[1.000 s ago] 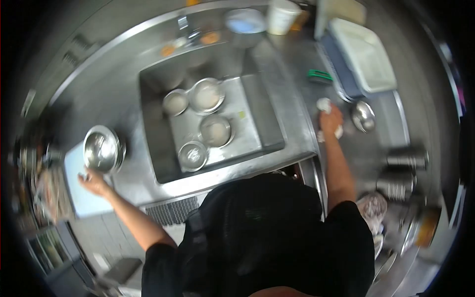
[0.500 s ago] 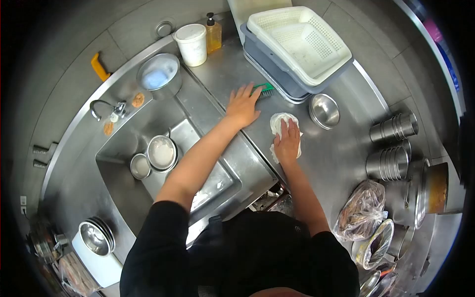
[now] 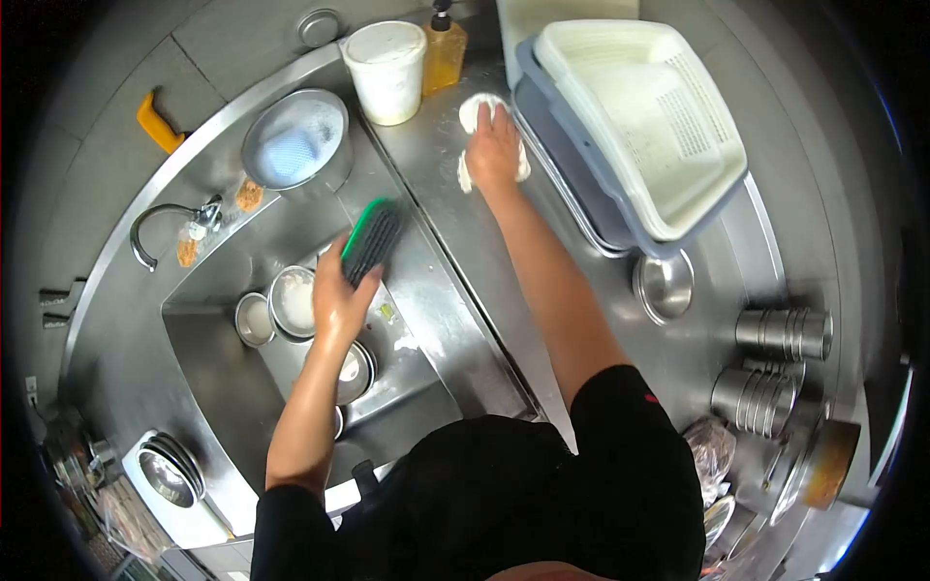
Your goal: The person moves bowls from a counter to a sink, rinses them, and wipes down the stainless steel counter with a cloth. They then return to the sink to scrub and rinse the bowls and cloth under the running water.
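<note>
My left hand (image 3: 341,298) is closed round one end of a green-backed brush (image 3: 372,237) with dark bristles, held above the sink (image 3: 218,353). On the steel counter (image 3: 441,179), my right hand (image 3: 493,153) presses a white cloth (image 3: 467,172) flat, close to the stacked baskets. Below the brush, the sink holds several metal bowls (image 3: 292,300), some with whitish contents.
White and grey baskets (image 3: 620,107) stand right of the cloth. Behind it are a white tub (image 3: 386,82) and a soap bottle (image 3: 445,56). A basin (image 3: 295,138) with a blue cloth sits beside the faucet (image 3: 170,208). Metal cups (image 3: 785,334) lie far right.
My left hand has picked up the brush from the counter and carried it left over the sink. My right hand has slid the cloth away from me, towards the soap bottle. The view has shifted.
</note>
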Demonstrator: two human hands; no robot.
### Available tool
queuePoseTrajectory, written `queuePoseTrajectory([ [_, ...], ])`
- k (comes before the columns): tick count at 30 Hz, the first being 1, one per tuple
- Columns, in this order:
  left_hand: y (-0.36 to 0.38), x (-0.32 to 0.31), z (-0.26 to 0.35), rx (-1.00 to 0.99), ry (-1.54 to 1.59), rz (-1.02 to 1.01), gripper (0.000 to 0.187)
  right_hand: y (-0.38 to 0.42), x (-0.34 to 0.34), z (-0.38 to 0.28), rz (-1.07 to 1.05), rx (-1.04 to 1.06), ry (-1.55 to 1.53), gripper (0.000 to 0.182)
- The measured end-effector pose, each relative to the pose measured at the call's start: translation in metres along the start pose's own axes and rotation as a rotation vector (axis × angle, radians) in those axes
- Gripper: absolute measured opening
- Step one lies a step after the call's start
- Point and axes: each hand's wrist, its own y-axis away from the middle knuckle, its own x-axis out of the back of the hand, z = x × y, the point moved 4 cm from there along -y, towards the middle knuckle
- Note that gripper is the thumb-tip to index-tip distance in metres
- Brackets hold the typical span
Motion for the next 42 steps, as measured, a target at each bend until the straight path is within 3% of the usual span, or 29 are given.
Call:
queuePoseTrajectory([
  [3, 0.040, 0.038, -0.036, 0.178, 0.090, 0.037, 0.059, -0.063, -0.045, 0.008, 0.149, -0.040, 0.051, 0.052],
  [6, 0.083, 0.069, -0.071, 0.399, 0.140, 0.070, 0.061, -0.109, -0.059, 0.014, 0.075, -0.152, -0.009, 0.055],
  [9, 0.119, 0.089, -0.091, 0.586, 0.172, 0.118, 0.063, -0.147, -0.081, 0.031, -0.072, -0.070, 0.096, 0.058],
  [13, 0.143, 0.088, -0.109, 0.710, 0.290, 0.120, 0.062, -0.155, -0.082, 0.035, -0.045, -0.072, 0.096, 0.053],
  [20, 0.146, 0.077, -0.097, 0.607, 0.296, 0.120, 0.059, -0.090, -0.059, 0.013, -0.053, 0.040, 0.140, 0.049],
  [22, 0.150, 0.079, -0.097, 0.592, 0.221, 0.112, 0.058, -0.057, -0.045, -0.001, -0.064, -0.042, 0.152, 0.048],
  [24, 0.154, 0.081, -0.094, 0.590, 0.262, 0.122, 0.058, -0.026, -0.041, -0.023, -0.030, 0.006, 0.163, 0.046],
  [26, 0.160, 0.083, -0.092, 0.565, 0.242, 0.141, 0.058, -0.002, -0.034, -0.051, 0.037, 0.182, -0.016, 0.036],
  [29, 0.165, 0.087, -0.079, 0.594, 0.217, 0.132, 0.059, 0.034, -0.019, -0.084, -0.023, 0.314, -0.248, 0.031],
  [31, 0.166, 0.088, -0.073, 0.546, 0.252, 0.143, 0.058, 0.055, -0.011, -0.109, -0.170, 0.469, -0.409, 0.032],
  [34, 0.162, 0.090, -0.062, 0.512, 0.187, 0.138, 0.057, 0.060, -0.011, -0.142, -0.337, 0.472, -0.678, 0.036],
  [37, 0.155, 0.091, -0.046, 0.474, 0.265, 0.140, 0.058, 0.086, -0.020, -0.158, -0.177, 0.616, -0.444, 0.039],
  [40, 0.144, 0.085, -0.051, 0.475, 0.341, 0.168, 0.059, 0.137, 0.009, -0.143, -0.380, 0.610, -0.476, 0.032],
  [42, 0.133, 0.085, -0.046, 0.458, 0.219, 0.167, 0.058, 0.181, 0.046, -0.119, -0.414, 0.678, -0.539, 0.025],
])
